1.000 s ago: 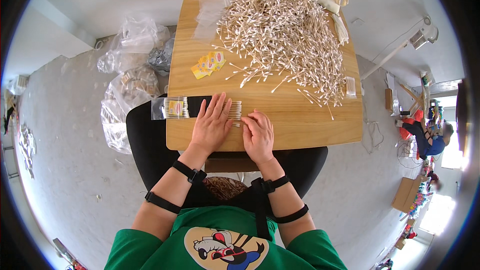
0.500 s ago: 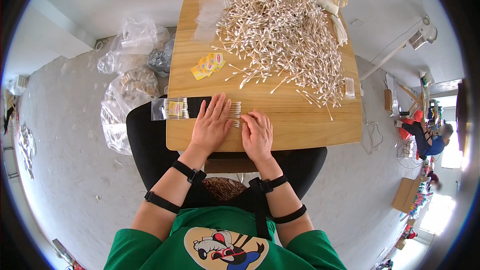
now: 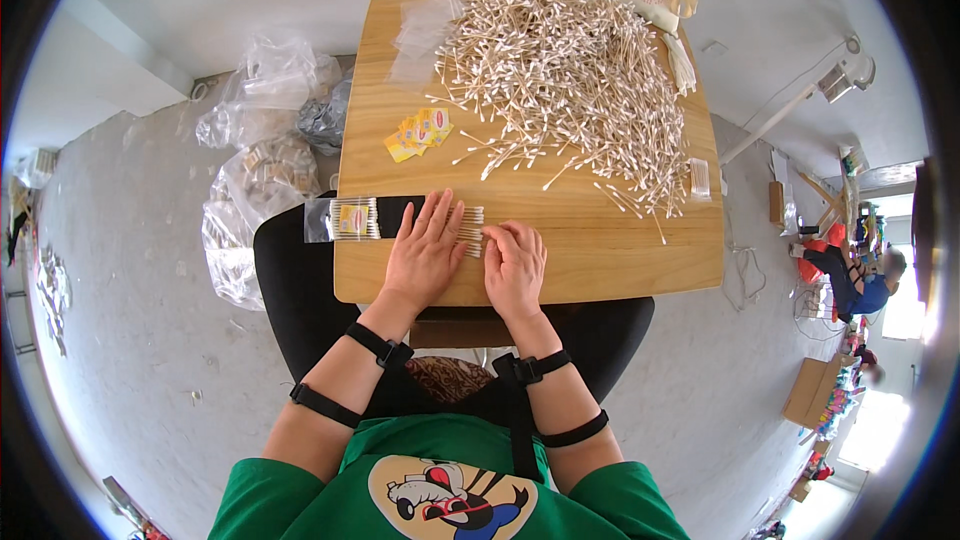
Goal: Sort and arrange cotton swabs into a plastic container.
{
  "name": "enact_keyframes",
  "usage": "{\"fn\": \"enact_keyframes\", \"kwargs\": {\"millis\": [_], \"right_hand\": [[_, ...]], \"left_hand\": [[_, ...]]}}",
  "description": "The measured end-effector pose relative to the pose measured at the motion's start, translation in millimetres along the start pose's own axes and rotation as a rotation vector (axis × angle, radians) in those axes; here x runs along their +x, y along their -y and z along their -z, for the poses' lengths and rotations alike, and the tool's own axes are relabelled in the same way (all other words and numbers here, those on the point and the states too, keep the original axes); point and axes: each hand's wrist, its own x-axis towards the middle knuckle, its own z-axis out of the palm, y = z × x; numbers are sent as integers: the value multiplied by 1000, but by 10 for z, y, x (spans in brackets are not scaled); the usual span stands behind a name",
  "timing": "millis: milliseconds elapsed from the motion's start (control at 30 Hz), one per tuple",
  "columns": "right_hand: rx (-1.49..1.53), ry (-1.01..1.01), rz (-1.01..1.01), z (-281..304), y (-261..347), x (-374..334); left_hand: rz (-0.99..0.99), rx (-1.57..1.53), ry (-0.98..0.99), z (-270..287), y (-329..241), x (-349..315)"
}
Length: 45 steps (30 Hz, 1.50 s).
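Wooden tabletop (image 3: 610,265) bears swabs (image 3: 474,231) under outstretched left fingers (image 3: 440,215); right fingers (image 3: 516,237) curl, grip unclear.

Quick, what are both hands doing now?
Left hand: open, laid flat over some cotton swabs.
Right hand: curled at their right ends; grip can't be told.

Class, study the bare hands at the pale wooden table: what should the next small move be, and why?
Probably, the bare right hand should nudge the row of thin, white-tipped cotton swabs even, since it curls beside their ends while the bare left hand lies flat across the row.
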Motion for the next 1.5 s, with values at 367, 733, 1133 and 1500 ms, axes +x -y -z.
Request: {"fn": "enact_keyframes", "kwargs": {"millis": [367, 733, 1133, 1500], "right_hand": [[-51, -22, -38, -55, 16, 53], [-39, 95, 109, -27, 36, 128], [-279, 340, 201, -108, 54, 81], [-297, 371, 211, -135, 43, 110]], "left_hand": [[2, -35, -1, 8, -11, 6], [26, -6, -2, -41, -4, -1], [42, -30, 39, -13, -14, -4], [50, -47, 25, -51, -9, -18]]}}
